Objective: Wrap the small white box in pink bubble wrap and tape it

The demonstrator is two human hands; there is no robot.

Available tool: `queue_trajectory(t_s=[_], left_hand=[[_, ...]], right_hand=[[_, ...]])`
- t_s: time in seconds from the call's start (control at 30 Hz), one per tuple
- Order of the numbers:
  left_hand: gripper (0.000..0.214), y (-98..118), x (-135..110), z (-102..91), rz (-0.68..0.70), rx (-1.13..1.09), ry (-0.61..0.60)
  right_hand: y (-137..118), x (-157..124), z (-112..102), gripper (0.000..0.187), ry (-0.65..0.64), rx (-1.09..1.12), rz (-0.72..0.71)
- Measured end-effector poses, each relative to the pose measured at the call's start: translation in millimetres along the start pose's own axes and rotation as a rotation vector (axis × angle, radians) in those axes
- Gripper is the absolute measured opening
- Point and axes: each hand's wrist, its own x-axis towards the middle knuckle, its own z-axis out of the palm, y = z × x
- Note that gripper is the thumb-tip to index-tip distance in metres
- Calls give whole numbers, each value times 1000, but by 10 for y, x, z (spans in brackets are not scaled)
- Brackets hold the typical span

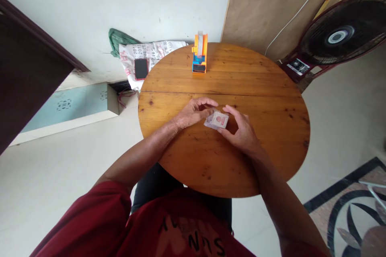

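A small pale packet (219, 120) with a red print on top lies on the wooden table, wrapped in clear plastic that sticks out on its left. My left hand (196, 112) is at that loose plastic end, thumb touching it and forefinger stretched out above, apart from the thumb. On the packet's right side is my right hand (241, 131), thumb at the near edge and forefinger by the far corner, gripping it lightly. Whatever is under the packet is hidden.
An orange and blue tape dispenser (200, 54) stands near the far edge of the round table (181, 160). Left of the table, a phone (141, 69) lies on a printed white sack (159, 50). A large fan (340, 36) stands to the right.
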Motion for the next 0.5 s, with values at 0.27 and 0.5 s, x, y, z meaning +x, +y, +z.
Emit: queue_trajectory(t_s=[0.27, 0.5], left_hand=[[28, 173, -57, -32, 164, 268, -149], [11, 216, -81, -56, 97, 223, -226]], right_hand=[[11, 9, 17, 69, -10, -16, -23], [0, 18, -8, 69, -68, -17, 35]])
